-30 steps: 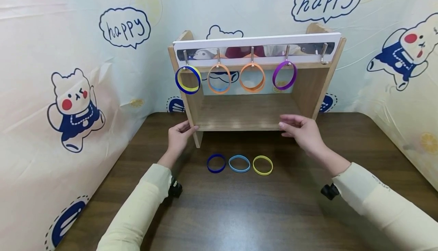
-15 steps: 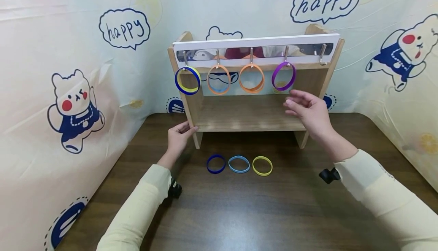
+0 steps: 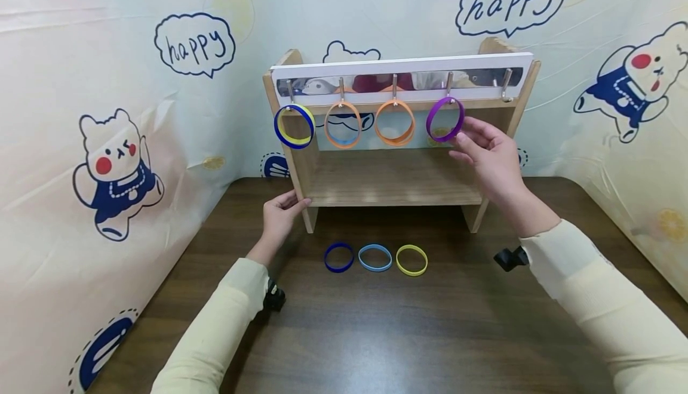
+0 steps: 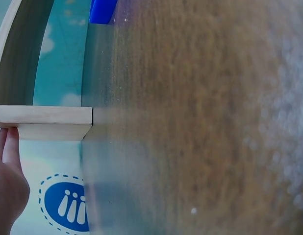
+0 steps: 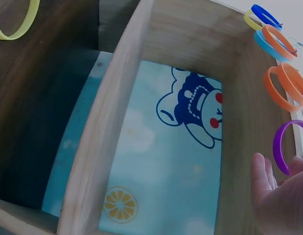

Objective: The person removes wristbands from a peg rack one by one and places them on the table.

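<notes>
My right hand (image 3: pixel 491 158) has come up from the front edge of the wooden rack's (image 3: pixel 398 179) shelf to the purple ring (image 3: pixel 445 119), while my left hand (image 3: pixel 279 215) has stayed at the rack's lower left corner. From the head view, my right fingers are loosely spread, their tips touching the ring's right side — nothing gripped. The ring hangs on the fourth hook from the left, beside two orange rings (image 3: pixel 395 122) and a blue-and-yellow pair (image 3: pixel 294 125). My left fingers rest straight against the corner. On the table (image 3: pixel 376 334) lie a dark blue ring (image 3: pixel 338 257), a light blue ring (image 3: pixel 375 257) and a yellow ring (image 3: pixel 411 259).

Left wrist view: my fingers (image 4: pixel 7 142) lie flat along the rack's edge (image 4: pixel 43 122); the rest is blurred.

Right wrist view: my open palm (image 5: pixel 279 196) sits just under the purple ring (image 5: pixel 284 147) — fingers relaxed.
</notes>
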The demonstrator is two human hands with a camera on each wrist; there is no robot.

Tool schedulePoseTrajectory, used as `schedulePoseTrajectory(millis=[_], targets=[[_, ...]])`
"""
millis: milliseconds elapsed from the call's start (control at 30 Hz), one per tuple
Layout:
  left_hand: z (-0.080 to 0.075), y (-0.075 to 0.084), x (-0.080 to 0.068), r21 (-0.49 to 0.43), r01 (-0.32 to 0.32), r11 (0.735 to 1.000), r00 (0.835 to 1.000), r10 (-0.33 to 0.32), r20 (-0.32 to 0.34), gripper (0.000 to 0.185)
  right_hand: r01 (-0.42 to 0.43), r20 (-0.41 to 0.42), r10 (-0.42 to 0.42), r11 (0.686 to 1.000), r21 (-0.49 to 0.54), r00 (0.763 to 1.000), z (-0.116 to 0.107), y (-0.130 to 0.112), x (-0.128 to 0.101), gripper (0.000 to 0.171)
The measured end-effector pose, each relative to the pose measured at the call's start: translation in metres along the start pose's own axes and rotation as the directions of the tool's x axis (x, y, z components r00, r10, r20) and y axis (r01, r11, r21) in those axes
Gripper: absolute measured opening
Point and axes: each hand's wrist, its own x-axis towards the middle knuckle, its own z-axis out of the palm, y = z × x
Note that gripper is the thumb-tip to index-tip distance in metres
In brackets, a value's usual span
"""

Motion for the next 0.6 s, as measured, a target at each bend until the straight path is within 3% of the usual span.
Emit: schedulePoseTrajectory(millis=[600], targets=[[-0.001, -0.003, 0.001, -0.021, -0.002, 1.0, 1.0, 0.002, 0.002, 0.036, 0.02, -0.024, -0.02, 1.0, 0.023, 1.0, 0.011, -0.001, 0.004, 0.034]])
